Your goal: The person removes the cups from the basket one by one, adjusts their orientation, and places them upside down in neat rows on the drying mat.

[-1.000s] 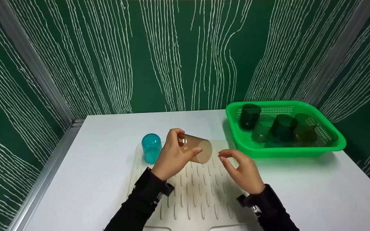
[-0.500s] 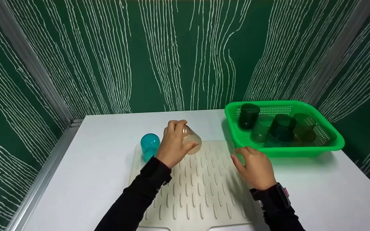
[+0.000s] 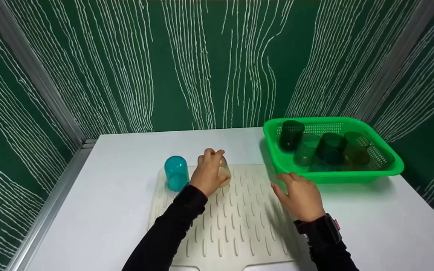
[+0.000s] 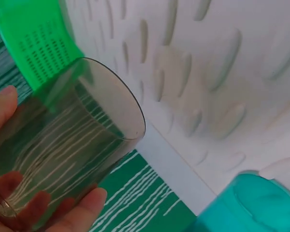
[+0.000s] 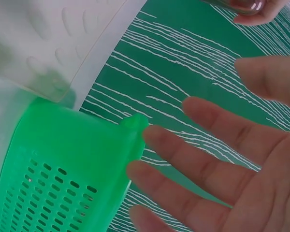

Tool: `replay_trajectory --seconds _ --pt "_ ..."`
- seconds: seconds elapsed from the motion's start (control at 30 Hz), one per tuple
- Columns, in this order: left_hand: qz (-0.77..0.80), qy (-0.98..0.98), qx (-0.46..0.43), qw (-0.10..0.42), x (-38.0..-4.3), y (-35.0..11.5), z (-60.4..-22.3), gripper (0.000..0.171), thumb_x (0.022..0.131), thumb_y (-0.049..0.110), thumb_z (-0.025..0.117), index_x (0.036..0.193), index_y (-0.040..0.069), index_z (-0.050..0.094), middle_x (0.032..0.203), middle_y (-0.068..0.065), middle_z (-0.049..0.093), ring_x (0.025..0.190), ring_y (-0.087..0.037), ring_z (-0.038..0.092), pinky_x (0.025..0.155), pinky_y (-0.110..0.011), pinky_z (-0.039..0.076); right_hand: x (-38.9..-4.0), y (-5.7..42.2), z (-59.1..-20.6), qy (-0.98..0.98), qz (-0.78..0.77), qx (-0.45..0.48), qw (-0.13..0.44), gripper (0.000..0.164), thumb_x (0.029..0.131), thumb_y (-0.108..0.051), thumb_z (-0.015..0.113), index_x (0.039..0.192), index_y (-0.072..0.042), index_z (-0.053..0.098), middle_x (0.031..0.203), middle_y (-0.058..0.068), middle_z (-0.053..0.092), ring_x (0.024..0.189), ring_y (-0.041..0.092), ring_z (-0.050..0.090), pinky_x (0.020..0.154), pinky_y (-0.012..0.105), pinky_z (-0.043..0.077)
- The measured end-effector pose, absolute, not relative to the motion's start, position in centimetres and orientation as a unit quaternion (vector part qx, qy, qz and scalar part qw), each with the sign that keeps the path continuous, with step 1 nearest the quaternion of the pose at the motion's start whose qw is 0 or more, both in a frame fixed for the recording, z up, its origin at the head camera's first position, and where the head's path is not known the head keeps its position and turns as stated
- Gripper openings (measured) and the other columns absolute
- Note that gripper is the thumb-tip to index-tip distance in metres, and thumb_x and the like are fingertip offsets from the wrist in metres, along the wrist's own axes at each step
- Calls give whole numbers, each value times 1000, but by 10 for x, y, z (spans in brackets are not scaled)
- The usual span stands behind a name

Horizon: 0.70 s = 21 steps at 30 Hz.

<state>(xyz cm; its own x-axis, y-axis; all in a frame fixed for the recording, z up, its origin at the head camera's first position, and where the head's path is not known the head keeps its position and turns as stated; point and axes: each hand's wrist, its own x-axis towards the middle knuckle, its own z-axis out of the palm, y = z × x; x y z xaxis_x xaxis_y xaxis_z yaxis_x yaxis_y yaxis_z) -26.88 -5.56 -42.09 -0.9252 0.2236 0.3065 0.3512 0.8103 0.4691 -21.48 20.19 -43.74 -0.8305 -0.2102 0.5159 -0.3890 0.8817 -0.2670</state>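
Clamping left hand's fingers round 1 brown cup | holding right hand's fingers apart near 1 basket of 4+ dark cups | showing 1 blue cup, 1 mat

From my screen I see a lane between the left hand and the right hand, over the ridged mat, with the brown tumbler in the left hand's grip edging into it. On the left hand's other side, the blue tumbler stands just beside it, blocking me sideways. The green basket walls off the space just beyond the right fingertips; more room lies over the mat's near half
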Motion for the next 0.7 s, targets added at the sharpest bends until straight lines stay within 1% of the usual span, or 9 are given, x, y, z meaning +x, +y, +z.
replay_trajectory --seconds 0.1,0.2,0.37,0.43,0.57,0.63,0.7 --pt "-255 -946 -154 127 -271 -53 -426 69 82 17 79 142 8 46 136 -19 45 121 -42 48 91 -43 55 -214 202 -438 -940 182 158 241 27 89 -22 72 109 -4 70 104 18 71 90 37 67 78 51 52" --pt "-246 -948 -152 133 -274 -51 -433 67 81 13 78 141 9 47 138 -19 47 121 -42 49 90 -44 55 -214 201 -438 -939 181 164 243 27 90 -23 72 108 -4 70 103 17 71 89 36 67 78 50 52" --pt "-227 -955 -147 122 -276 -51 -438 64 82 10 76 140 11 49 142 -17 47 121 -42 50 93 -45 53 -215 197 -440 -939 184 167 239 27 90 -25 71 107 -4 71 100 16 71 89 35 67 77 49 52" --pt "-215 -958 -147 116 -277 -51 -440 65 83 13 76 142 11 48 144 -17 46 122 -42 50 95 -46 52 -215 195 -440 -941 186 163 231 27 90 -26 71 107 -4 71 99 15 71 89 35 67 78 49 52" --pt "-208 -960 -150 115 -277 -49 -444 70 85 14 75 146 13 42 149 -18 39 128 -43 46 89 -46 56 -214 193 -440 -944 190 159 219 28 91 -27 70 108 -5 71 99 14 71 88 35 67 78 49 52" --pt "-210 -958 -154 121 -277 -48 -447 72 85 13 75 148 12 40 149 -19 37 130 -45 43 86 -45 57 -214 192 -440 -944 191 159 219 28 91 -27 70 108 -5 71 98 14 71 87 35 67 77 49 52" --pt "-208 -956 -160 130 -276 -47 -449 73 85 12 75 148 9 38 148 -21 36 132 -47 40 88 -46 56 -214 192 -441 -943 193 158 219 28 90 -27 71 108 -5 71 98 14 72 87 35 67 77 49 52"
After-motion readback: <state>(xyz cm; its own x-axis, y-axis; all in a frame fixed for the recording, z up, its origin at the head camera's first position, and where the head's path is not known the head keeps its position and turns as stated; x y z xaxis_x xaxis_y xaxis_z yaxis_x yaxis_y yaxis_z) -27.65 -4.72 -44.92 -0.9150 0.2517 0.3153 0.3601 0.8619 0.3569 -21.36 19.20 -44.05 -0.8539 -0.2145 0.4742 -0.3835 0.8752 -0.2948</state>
